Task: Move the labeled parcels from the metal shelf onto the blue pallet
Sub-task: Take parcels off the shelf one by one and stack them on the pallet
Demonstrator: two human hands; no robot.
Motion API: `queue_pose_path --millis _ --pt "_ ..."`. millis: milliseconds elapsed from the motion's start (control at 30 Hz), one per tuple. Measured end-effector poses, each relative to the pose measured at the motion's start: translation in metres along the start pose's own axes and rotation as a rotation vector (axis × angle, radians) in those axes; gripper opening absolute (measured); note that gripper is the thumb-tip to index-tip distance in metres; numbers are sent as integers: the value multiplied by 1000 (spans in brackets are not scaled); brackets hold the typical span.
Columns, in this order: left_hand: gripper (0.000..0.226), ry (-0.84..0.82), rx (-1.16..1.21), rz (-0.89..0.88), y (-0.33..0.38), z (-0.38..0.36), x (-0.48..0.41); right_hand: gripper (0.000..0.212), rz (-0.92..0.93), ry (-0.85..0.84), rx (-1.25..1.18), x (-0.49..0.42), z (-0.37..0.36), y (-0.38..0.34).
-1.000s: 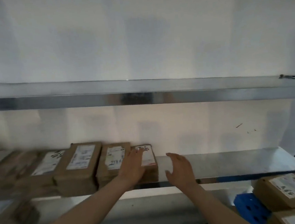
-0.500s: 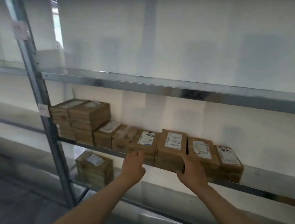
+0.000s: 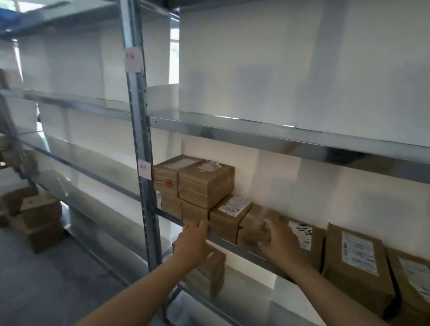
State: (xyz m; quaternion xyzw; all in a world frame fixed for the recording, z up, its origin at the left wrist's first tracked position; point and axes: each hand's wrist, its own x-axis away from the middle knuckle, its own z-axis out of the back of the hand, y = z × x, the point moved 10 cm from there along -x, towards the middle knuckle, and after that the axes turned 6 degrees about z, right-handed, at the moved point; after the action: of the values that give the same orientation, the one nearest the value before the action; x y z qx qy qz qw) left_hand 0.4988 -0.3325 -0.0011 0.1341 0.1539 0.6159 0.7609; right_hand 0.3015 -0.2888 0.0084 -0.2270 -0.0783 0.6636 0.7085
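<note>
Brown cardboard parcels with white labels stand in a row on the metal shelf (image 3: pixel 243 248). At the row's left end is a stack of boxes (image 3: pixel 205 186); beside it sit a labeled parcel (image 3: pixel 228 218) and a blurred small parcel (image 3: pixel 256 226). My left hand (image 3: pixel 193 241) reaches with spread fingers to the shelf edge below the stack, holding nothing. My right hand (image 3: pixel 279 242) lies open against the front of the small parcel. More labeled parcels (image 3: pixel 358 262) continue to the right. The blue pallet is not in view.
A grey upright post (image 3: pixel 141 143) with pink tags stands just left of my left hand. Another parcel (image 3: pixel 212 271) sits on the lower shelf under my hands. Loose boxes (image 3: pixel 41 222) are piled on the grey floor at the left.
My view has swung left along the shelf. Both hands moved left along the row, from the right-hand parcels to the ones beside the stack near the post.
</note>
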Motion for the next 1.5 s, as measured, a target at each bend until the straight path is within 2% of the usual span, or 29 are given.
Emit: queue_pose_path --millis 133,233,367,467,733,867,1067,1367,1500 --pt "47 31 -72 -19 -37 39 -53 59 30 27 -59 -72 -16 -30" --pt "43 97 -38 -7 -65 62 -91 61 51 7 -82 -111 -29 -55" --pt "42 64 27 45 -112 46 -145 61 54 -45 -55 -146 -47 -77" --pt "34 27 43 61 -127 37 -177 60 33 -58 -34 -164 -57 -83" --pt "59 -31 69 -113 -106 46 -252 61 -104 43 -91 -207 -67 -86" --pt "64 -45 -20 -296 -97 46 -275 76 -163 -21 -79 -229 -76 -94" --pt "65 -112 -123 -379 -94 32 -297 92 -272 -89 -71 -241 -103 -103" --pt "70 -148 -207 -536 -86 20 -304 78 -381 2 -122 -242 -109 -103" --pt "69 -126 -105 -594 -79 22 -301 76 -397 21 -146 -243 -104 -102"
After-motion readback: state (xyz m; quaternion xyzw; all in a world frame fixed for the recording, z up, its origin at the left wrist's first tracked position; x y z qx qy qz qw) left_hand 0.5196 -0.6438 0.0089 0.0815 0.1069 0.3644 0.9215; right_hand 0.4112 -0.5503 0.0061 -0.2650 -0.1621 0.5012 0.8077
